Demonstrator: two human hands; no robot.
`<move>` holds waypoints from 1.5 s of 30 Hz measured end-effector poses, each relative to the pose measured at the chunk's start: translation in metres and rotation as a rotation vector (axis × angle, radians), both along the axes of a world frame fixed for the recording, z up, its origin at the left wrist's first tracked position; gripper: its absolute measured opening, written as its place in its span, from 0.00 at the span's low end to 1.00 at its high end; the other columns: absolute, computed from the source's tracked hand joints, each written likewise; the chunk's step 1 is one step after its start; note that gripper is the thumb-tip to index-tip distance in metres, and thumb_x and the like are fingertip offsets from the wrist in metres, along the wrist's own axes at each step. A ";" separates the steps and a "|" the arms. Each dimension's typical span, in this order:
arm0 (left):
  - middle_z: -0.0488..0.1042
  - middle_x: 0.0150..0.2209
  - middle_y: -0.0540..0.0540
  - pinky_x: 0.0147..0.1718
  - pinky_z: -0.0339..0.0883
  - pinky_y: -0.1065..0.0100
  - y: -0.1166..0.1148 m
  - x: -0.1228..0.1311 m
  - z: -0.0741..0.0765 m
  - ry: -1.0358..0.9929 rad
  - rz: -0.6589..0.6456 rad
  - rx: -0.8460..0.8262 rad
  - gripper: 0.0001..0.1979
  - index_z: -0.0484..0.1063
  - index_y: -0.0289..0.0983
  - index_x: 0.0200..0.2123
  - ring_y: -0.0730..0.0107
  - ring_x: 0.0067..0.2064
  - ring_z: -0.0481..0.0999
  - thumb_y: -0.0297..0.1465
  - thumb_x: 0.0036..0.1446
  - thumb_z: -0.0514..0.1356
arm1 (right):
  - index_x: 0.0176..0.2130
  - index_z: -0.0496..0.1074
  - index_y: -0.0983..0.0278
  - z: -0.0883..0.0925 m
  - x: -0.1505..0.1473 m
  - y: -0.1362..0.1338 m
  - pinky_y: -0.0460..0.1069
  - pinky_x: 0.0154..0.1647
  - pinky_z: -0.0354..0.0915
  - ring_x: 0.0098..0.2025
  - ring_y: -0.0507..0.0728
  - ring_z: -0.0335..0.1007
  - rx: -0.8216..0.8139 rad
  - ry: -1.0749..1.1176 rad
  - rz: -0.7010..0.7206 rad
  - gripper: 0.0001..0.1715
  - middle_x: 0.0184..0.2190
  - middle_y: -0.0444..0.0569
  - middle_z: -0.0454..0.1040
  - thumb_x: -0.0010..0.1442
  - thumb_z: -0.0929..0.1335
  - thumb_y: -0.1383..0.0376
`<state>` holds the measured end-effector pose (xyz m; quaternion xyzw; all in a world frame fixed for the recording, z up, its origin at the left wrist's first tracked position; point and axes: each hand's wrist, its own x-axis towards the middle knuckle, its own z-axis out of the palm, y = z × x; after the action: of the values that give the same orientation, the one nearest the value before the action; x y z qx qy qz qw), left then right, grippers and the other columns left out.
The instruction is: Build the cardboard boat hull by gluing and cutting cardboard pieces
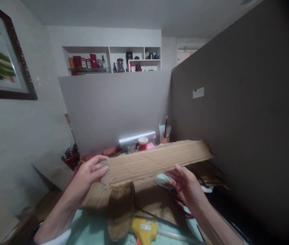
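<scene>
I hold a long strip of brown corrugated cardboard [157,159] up in front of me, slanting up to the right. My left hand [89,173] pinches its torn left end between thumb and fingers. My right hand [185,182] supports the strip's lower edge from below near its middle, fingers curled against it. More cardboard pieces [134,200] lie flat on the table beneath the strip.
A yellow glue gun [144,231] lies at the near edge of the pale green table [88,231]. A red-and-white cup [142,143] and a pen holder [164,137] stand at the back by a grey partition [116,105]. A large dark board [243,126] walls the right side.
</scene>
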<state>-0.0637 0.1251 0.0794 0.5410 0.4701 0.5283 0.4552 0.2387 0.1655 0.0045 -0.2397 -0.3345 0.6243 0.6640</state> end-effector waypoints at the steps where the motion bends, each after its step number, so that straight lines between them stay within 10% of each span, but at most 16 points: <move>1: 0.76 0.28 0.52 0.28 0.64 0.73 -0.001 0.000 0.000 0.030 -0.010 -0.001 0.21 0.70 0.39 0.42 0.70 0.30 0.74 0.39 0.49 0.71 | 0.35 0.78 0.66 -0.001 0.000 0.001 0.43 0.23 0.70 0.35 0.58 0.81 0.001 -0.003 -0.003 0.15 0.37 0.54 0.84 0.50 0.79 0.60; 9: 0.64 0.20 0.55 0.21 0.56 0.74 -0.011 0.012 0.003 0.356 -0.184 -0.018 0.20 0.68 0.37 0.24 0.76 0.22 0.62 0.48 0.51 0.67 | 0.34 0.71 0.67 -0.020 0.004 0.011 0.42 0.20 0.65 0.21 0.47 0.67 -0.015 -0.047 -0.069 0.15 0.24 0.38 0.71 0.69 0.68 0.59; 15: 0.75 0.23 0.50 0.21 0.65 0.68 -0.015 0.033 -0.003 0.360 -0.375 -0.235 0.23 0.71 0.37 0.35 0.68 0.21 0.73 0.53 0.52 0.63 | 0.32 0.70 0.66 -0.013 -0.019 -0.011 0.41 0.15 0.60 0.17 0.46 0.62 0.056 -0.144 0.055 0.15 0.21 0.37 0.67 0.66 0.69 0.59; 26: 0.62 0.20 0.58 0.22 0.56 0.73 -0.012 0.051 -0.025 0.361 -0.311 -0.150 0.16 0.66 0.39 0.29 0.75 0.22 0.63 0.43 0.50 0.66 | 0.28 0.68 0.63 0.001 -0.029 -0.031 0.42 0.15 0.62 0.16 0.48 0.62 0.095 -0.228 0.205 0.09 0.18 0.39 0.68 0.55 0.68 0.60; 45: 0.62 0.15 0.57 0.15 0.54 0.73 -0.006 0.054 -0.034 0.405 -0.312 -0.186 0.28 0.60 0.40 0.22 0.75 0.16 0.63 0.58 0.45 0.65 | 0.29 0.68 0.63 -0.004 -0.032 -0.029 0.43 0.15 0.61 0.16 0.49 0.62 0.097 -0.229 0.230 0.09 0.19 0.40 0.69 0.54 0.68 0.60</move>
<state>-0.0097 0.1192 0.0458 0.6574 0.5089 0.2875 0.4756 0.2068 0.1367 0.0001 -0.2374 -0.4630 0.6478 0.5565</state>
